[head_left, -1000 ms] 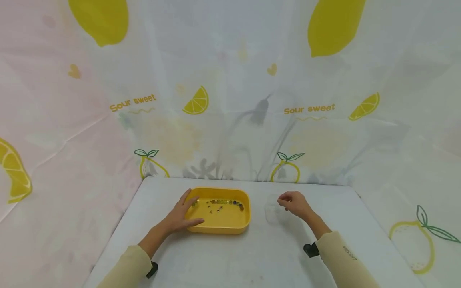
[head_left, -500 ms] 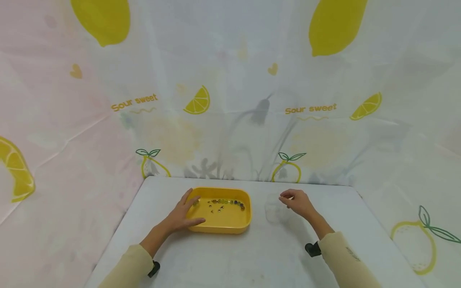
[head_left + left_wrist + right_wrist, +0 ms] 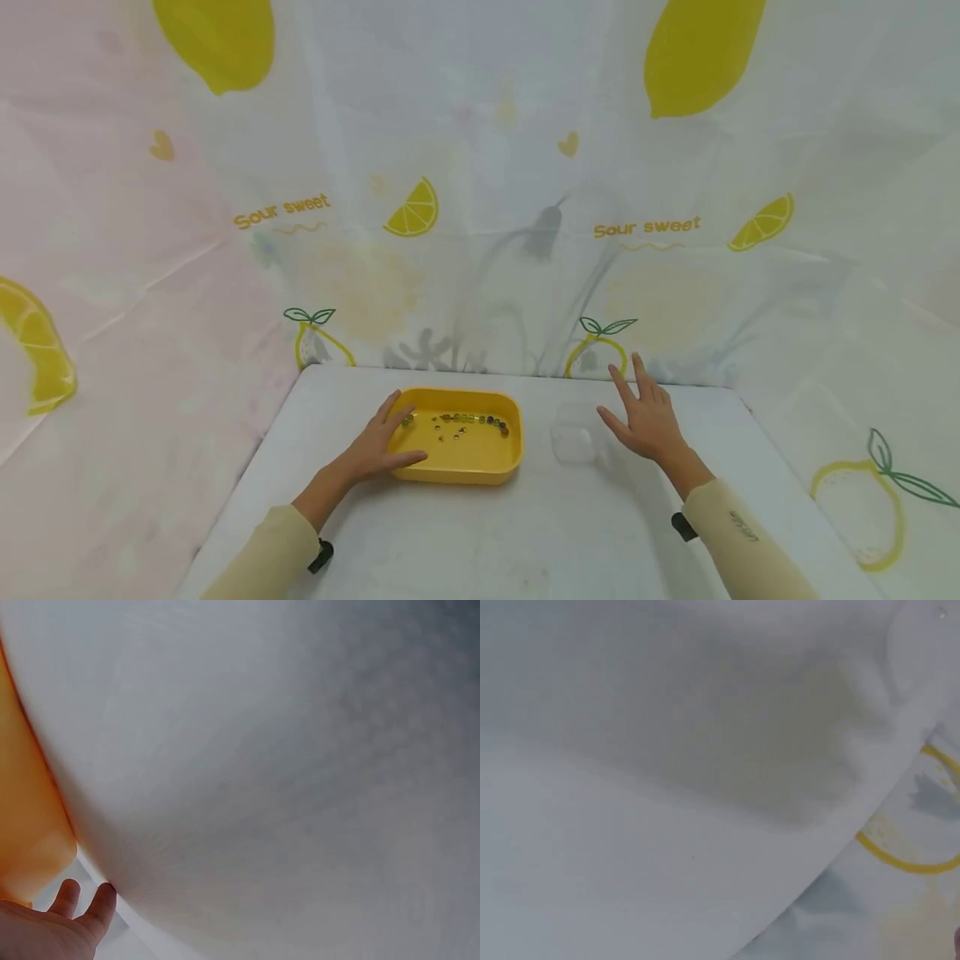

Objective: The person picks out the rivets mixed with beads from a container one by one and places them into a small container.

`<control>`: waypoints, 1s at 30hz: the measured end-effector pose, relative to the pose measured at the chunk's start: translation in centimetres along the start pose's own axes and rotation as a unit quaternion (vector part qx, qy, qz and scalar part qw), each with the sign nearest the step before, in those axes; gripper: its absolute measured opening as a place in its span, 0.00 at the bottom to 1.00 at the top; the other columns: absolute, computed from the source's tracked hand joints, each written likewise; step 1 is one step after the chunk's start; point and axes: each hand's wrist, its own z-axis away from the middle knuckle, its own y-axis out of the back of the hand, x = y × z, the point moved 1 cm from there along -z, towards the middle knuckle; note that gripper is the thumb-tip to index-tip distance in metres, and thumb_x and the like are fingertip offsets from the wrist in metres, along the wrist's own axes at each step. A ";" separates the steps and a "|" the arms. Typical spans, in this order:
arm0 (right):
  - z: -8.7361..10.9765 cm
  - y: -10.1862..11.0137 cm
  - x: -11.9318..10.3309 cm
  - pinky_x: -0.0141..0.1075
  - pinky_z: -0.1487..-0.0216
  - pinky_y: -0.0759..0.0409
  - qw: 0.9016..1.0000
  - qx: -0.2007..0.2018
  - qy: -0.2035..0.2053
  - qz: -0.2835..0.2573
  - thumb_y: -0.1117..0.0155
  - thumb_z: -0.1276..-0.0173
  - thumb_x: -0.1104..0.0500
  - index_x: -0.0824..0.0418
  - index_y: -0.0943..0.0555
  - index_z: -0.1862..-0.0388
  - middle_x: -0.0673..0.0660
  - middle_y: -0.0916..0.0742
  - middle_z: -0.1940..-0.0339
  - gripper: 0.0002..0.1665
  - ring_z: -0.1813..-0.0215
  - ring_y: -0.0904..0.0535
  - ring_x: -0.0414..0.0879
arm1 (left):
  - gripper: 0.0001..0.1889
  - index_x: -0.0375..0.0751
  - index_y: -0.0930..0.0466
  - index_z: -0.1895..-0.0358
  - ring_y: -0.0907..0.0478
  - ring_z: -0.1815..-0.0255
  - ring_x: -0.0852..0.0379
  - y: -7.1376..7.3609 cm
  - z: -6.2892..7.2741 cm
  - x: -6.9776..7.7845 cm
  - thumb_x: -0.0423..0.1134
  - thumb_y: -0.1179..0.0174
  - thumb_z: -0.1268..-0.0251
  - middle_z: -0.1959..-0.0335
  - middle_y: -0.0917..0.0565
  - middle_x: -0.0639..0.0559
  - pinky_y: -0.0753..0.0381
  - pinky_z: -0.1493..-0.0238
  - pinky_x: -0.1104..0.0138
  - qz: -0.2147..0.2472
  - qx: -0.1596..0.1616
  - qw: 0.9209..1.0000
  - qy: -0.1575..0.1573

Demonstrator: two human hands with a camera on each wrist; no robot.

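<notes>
A yellow tray [image 3: 457, 460] stands on the white table, left of its middle. Round beads [image 3: 468, 418], greenish, amber and dark blue, lie along its back side, with small shiny pieces [image 3: 450, 433] in the middle. My left hand [image 3: 371, 450] lies over the tray's left rim, fingers and thumb spread. In the left wrist view that hand [image 3: 56, 926] shows beside the tray wall [image 3: 34, 802]. My right hand [image 3: 648, 421] is raised with spread fingers, holding nothing. Left of it sits a clear plastic container [image 3: 573, 444]; its contents are too faint to tell.
The white tabletop [image 3: 450, 542] ends at the back against a hanging lemon-print cloth [image 3: 487, 208]. More of this cloth hangs at both sides. In the right wrist view the table's edge [image 3: 810, 889] meets the cloth.
My right hand has gone from pinched fingers over the clear container to spread fingers, moving right and away from it. The left hand and tray have stayed in place.
</notes>
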 end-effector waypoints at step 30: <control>0.8 0.6 2.5 0.71 0.33 0.48 0.998 -0.009 -0.024 0.061 0.40 0.34 0.40 0.54 0.47 0.20 0.70 0.53 0.20 0.49 0.27 0.46 0.70 | 0.51 0.47 0.44 0.22 0.51 0.22 0.31 0.2 0.1 0.2 0.65 0.34 0.46 0.18 0.59 0.41 0.43 0.29 0.36 0.004 -0.001 1.000 0.001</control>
